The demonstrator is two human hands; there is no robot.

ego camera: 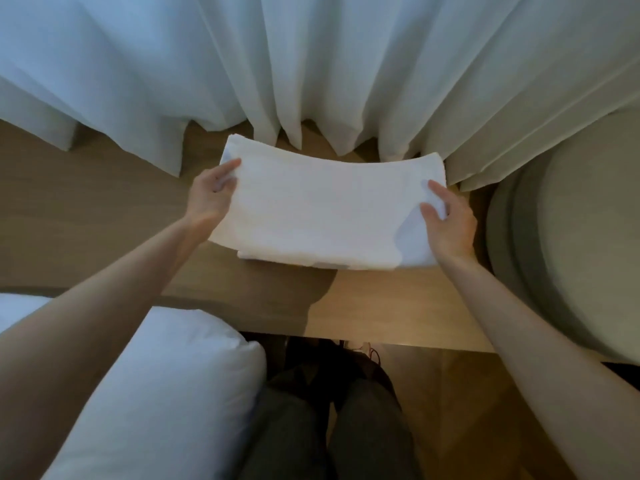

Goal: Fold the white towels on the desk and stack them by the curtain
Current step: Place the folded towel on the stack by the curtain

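evidently holds folded towel [322,209] mid-frame on desk [104,220], just below curtain [311,64], ends pinched by left hand [214,192] and right hand [450,220]. risks layers sliding askew or catching curtain hem if released unevenly.

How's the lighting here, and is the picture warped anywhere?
Head view: dim, warm light; a dark shadow lies on the desk in front of the folded towel; the towel looks washed out, almost textureless; the wide lens bows its far edge.
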